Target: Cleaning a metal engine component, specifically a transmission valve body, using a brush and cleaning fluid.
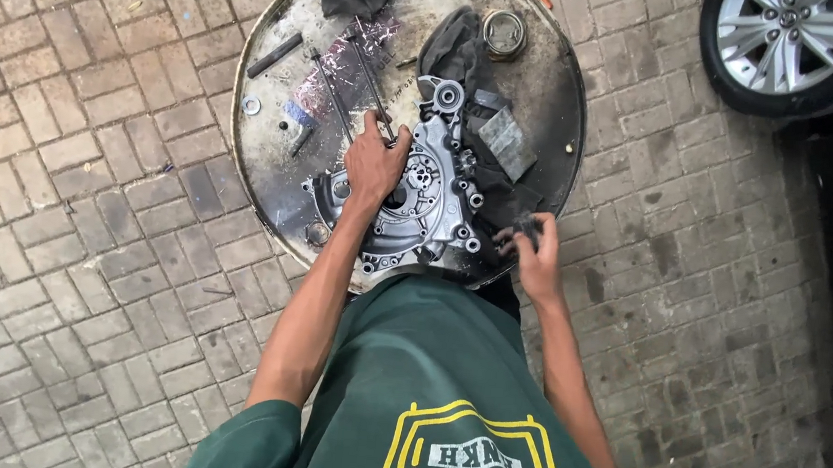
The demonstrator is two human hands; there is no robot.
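My left hand (374, 165) lies flat on the casing (420, 199), a grey cast engine cover lying on the round tabletop (549, 95), fingers spread and pressing, not wrapped round anything. The casing sits under the palm and runs on past the fingertips toward a dark rag (458, 52). My right hand (533, 254) is off the casing's edge, fingers pinched on a small dark piece (527, 229) (too small to tell what it is).

I judge the step as steadying the casing with one hand while the other brings a part or a wad of cloth to it. The next move calls for a firm left palm so the casing does not slide, and a careful reach in with the right.

Beyond the left fingertips lie thin rods (355, 73); farther out, a round tin (503, 33).
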